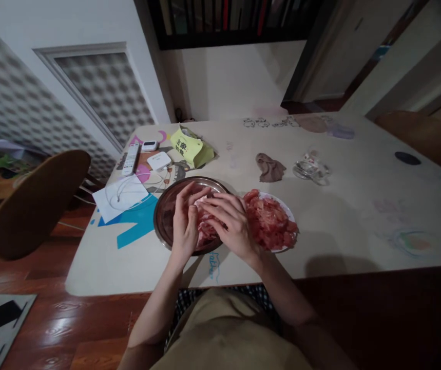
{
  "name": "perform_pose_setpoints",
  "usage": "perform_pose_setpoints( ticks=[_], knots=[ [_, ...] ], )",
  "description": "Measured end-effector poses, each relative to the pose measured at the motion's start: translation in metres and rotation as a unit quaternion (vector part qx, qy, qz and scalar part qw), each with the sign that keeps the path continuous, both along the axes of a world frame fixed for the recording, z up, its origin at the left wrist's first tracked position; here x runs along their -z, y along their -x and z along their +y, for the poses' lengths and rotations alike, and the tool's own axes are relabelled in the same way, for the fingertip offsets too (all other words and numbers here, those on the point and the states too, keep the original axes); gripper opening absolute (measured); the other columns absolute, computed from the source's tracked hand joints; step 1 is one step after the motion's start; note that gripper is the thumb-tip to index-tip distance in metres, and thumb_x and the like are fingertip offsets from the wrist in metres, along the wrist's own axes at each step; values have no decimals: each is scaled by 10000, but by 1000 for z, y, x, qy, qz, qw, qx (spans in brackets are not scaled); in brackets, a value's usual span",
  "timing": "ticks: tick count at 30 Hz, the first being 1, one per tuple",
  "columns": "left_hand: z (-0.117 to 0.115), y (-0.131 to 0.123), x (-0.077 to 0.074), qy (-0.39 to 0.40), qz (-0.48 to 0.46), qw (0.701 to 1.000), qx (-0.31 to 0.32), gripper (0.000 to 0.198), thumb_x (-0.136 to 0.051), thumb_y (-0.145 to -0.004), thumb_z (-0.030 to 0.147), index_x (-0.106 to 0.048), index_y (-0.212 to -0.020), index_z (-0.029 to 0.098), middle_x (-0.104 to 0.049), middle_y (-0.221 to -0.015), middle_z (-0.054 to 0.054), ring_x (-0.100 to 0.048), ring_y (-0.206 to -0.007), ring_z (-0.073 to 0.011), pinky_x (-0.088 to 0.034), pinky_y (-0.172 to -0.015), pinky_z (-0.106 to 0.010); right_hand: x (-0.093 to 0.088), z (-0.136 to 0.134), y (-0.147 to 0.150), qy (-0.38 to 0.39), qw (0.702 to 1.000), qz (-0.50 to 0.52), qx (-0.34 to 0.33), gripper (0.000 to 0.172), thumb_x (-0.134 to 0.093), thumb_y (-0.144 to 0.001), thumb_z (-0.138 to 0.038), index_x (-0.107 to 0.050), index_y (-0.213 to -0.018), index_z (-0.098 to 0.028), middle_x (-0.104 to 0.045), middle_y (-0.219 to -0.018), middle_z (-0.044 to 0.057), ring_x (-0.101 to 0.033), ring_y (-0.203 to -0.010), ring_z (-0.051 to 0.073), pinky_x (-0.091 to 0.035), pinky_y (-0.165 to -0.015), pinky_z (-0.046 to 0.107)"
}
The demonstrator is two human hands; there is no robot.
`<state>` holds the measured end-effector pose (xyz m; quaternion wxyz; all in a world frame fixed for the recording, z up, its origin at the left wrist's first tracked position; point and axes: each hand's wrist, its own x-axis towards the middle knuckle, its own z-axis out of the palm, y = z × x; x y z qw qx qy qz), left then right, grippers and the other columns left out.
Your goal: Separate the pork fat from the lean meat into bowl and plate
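So the left hand (185, 226) and right hand (233, 221) are both over a round metal dish (161, 223), really close to each other, fingers bent and spread a bit over some raw-looking pink meat (205, 231). Can't tell if either one is actually gripping a piece, since the fingers cover most of it. The meat's sitting in the dish, showing mostly between the two hands.

Just to the right of the dish there's a white plate (288, 205) piled with reddish meat slices (270, 223), and the right wrist is near its edge. All of this is on a pale counter (343, 221) with blue writing (213, 267) by the near edge.

Further out, beyond the plate: a crumpled brown cloth (270, 168) with a clear plastic-looking bundle (310, 169) next to it. Over on the left you've got a yellow-green bag (192, 148), a white squarish gadget (159, 161), a remote (131, 159) and a white sheet (122, 200) with a thin cable across it, overlapping a blue shape (137, 223). Off the counter's left side there's a brown chair (37, 205) on a reddish wood floor (58, 318).
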<state>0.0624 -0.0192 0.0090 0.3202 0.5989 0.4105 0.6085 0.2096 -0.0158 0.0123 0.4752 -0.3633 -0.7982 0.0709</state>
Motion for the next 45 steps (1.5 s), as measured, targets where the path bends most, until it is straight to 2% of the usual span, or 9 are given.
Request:
perform_pose_setpoints(
  ticks=[3,6,8,11,14,21,29,38,45],
  knots=[
    [1,9,2,31,-16,999,22,526,-338,-1056,569,-443,-1447,233,-675,-1363,-141,-629,-1314,-218,-489,-1155,-429,2,5,6,31,999,18,11,316,-672,-937,-200,-691,-1226,-325,-778,-1105,8,-677,-1112,221,-483,-999,442],
    [1,18,-2,78,-51,993,68,544,-328,-1047,593,-469,-1434,237,-638,-1413,-154,-626,-1321,-238,-557,-1080,-422,3,7,7,51,996,58,36,242,-713,-918,-254,-714,-1156,-298,-777,-1059,15,-686,-1043,217,-497,-949,414],
    [1,21,-6,88,-52,990,92,478,-472,-1027,535,-514,-1398,237,-625,-1430,-153,-630,-1316,-246,-586,-1042,-402,2,8,5,62,994,77,49,218,-711,-921,-264,-714,-1137,-286,-775,-1049,22,-684,-1020,218,-501,-930,409],
    [1,19,-10,69,-19,993,97,467,-739,-901,385,-595,-1315,222,-666,-1370,-135,-679,-1242,-246,-614,-998,-359,0,7,-1,75,991,91,65,183,-671,-947,-258,-710,-1124,-282,-770,-1034,30,-683,-994,220,-507,-915,412],
    [2,8,-9,58,4,994,91,420,-782,-865,324,-648,-1244,204,-722,-1265,-112,-740,-1115,-221,-648,-907,-306,-1,2,-12,79,988,100,87,186,-668,-949,-269,-707,-1131,-282,-767,-1035,30,-685,-990,219,-515,-925,415],
    [1,-42,1,56,22,993,97,337,-753,-893,305,-705,-1210,200,-773,-1152,-93,-767,-1024,-215,-643,-911,-310,6,-18,-54,90,968,145,183,195,-717,-909,-289,-714,-1104,-290,-768,-1092,37,-696,-1068,225,-548,-988,422],
    [2,-87,8,42,104,987,116,357,-690,-940,284,-688,-1295,246,-742,-1259,-92,-741,-1083,-234,-581,-1026,-388,18,-28,-101,65,964,130,225,250,-732,-903,-252,-705,-1149,-287,-769,-1080,33,-688,-1034,207,-550,-980,411],
    [9,-107,14,-20,217,970,105,218,-705,-928,233,-747,-1138,191,-779,-1066,-79,-738,-964,-192,-594,-918,-309,33,-31,-128,73,969,114,206,241,-674,-933,-176,-704,-1152,-272,-771,-1072,28,-686,-1034,204,-556,-960,400],
    [9,-112,18,-39,257,959,108,212,-720,-909,184,-743,-1119,191,-770,-1041,-61,-728,-933,-162,-584,-887,-263,43,-32,-135,-8,957,5,291,316,-655,-943,-128,-706,-1200,-305,-788,-1007,-3,-696,-976,186,-466,-931,379]
  ],
)
